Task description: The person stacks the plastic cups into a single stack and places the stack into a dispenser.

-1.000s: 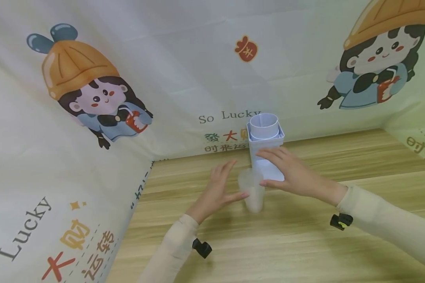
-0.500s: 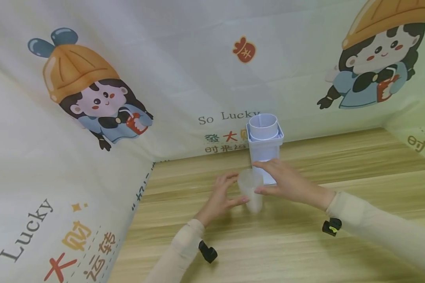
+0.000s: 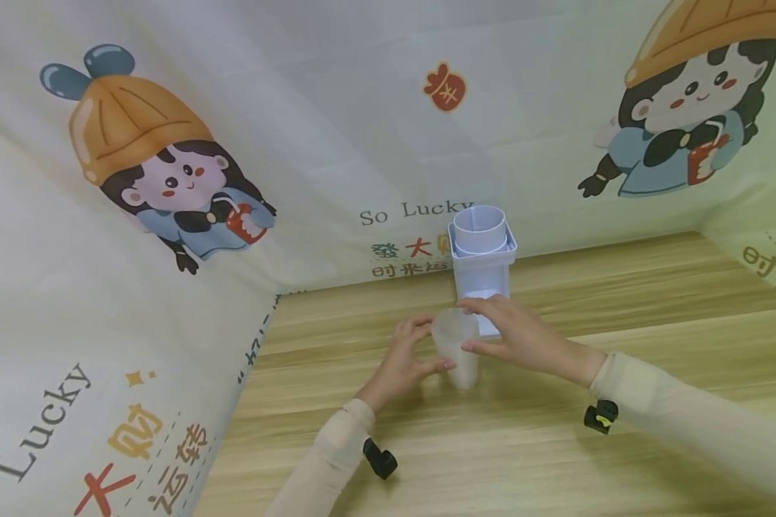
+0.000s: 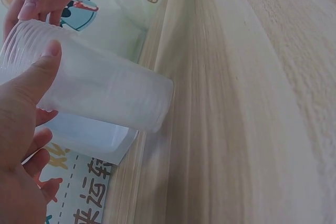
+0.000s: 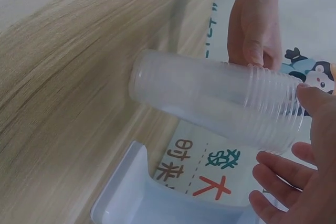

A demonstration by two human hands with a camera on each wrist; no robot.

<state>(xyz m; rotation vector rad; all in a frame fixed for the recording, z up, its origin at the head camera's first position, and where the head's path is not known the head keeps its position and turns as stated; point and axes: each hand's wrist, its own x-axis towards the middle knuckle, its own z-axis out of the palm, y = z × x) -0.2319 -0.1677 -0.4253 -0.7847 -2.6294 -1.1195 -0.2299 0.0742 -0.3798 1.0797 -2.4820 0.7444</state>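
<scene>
A stack of translucent plastic cups (image 3: 463, 362) stands upright on the wooden table, in front of a white-blue holder (image 3: 482, 271). In the left wrist view the ribbed rims of several nested cups (image 4: 113, 85) show at the upper end. My left hand (image 3: 401, 368) grips the stack from the left, its thumb across the side below the rims. From the right, my right hand (image 3: 535, 336) holds the stack near its top. In the right wrist view the right thumb (image 5: 311, 97) lies on the rims, with fingers curled at the opposite side.
The holder has a square body with a round tube (image 3: 481, 228) on top, close to the back curtain (image 3: 336, 165). Printed curtains bound the table (image 3: 556, 452) at the back and both sides. A small black camera hangs at each wrist.
Both hands have come in around the cup stack, the right one moving left and slightly down, and closed on it. The stack and the holder have stayed in place.
</scene>
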